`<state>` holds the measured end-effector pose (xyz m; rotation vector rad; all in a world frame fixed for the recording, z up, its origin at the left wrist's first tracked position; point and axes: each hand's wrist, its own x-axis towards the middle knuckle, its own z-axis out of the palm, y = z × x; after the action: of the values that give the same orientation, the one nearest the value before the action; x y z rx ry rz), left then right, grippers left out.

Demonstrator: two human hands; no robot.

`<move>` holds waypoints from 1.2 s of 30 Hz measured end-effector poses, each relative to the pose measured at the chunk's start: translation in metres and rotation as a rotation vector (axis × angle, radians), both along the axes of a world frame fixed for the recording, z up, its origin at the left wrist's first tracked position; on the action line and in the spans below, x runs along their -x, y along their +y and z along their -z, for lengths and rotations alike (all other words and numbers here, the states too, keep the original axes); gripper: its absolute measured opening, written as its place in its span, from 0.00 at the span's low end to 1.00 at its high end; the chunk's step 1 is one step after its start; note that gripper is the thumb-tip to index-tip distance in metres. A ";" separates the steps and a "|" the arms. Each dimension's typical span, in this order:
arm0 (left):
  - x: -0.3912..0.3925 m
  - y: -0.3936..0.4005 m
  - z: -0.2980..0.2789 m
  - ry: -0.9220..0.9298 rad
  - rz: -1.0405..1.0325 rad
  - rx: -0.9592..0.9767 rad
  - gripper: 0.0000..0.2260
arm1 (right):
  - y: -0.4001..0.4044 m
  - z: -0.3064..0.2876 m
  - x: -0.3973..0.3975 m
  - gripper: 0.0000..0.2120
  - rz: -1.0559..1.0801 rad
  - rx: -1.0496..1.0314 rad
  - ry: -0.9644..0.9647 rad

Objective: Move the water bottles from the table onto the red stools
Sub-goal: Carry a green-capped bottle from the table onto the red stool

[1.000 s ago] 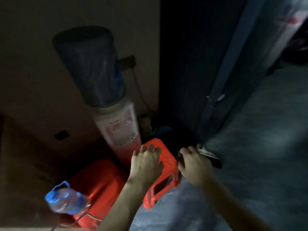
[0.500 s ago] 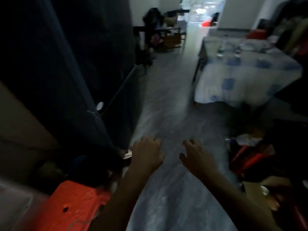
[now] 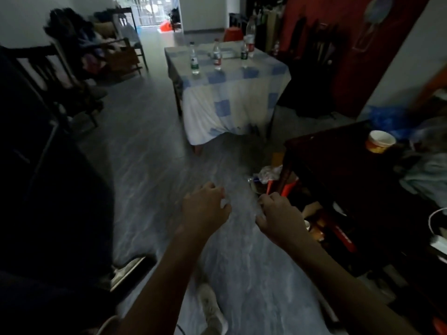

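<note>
1. Your view has turned away from the red stool, which is now out of frame, toward the surface (image 3: 266,68) across the room.
2. Your left hand (image 3: 205,209) and right hand (image 3: 280,218) have let go; each grip is loosely curled and holds nothing.
3. Four water bottles (image 3: 217,58), as far as the dim light shows, stand upright on that surface, well apart from you.
4. Walk there and take one.

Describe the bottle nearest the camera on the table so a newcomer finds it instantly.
Find the table under the blue-and-white checked cloth, across the floor. Four bottles stand on it; take the green-labelled bottle at the left end. The red-labelled bottle beside it stands further back.
</note>
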<state>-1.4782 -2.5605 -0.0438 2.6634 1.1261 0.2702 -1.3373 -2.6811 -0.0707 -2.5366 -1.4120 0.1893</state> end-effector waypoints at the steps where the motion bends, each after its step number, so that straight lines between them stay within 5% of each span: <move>1: -0.004 0.013 0.002 -0.012 -0.007 0.007 0.13 | 0.010 0.000 -0.005 0.19 0.010 0.002 -0.001; 17: -0.071 0.261 -0.013 -0.044 -0.075 -0.055 0.14 | 0.241 -0.030 -0.079 0.18 0.015 -0.019 0.002; 36: -0.210 0.474 -0.006 0.034 0.074 -0.090 0.14 | 0.468 -0.039 -0.217 0.20 0.033 -0.045 0.056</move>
<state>-1.2680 -2.0860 -0.0377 2.7922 1.0455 0.2691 -1.1199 -2.2131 -0.0321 -2.4963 -1.3374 0.2187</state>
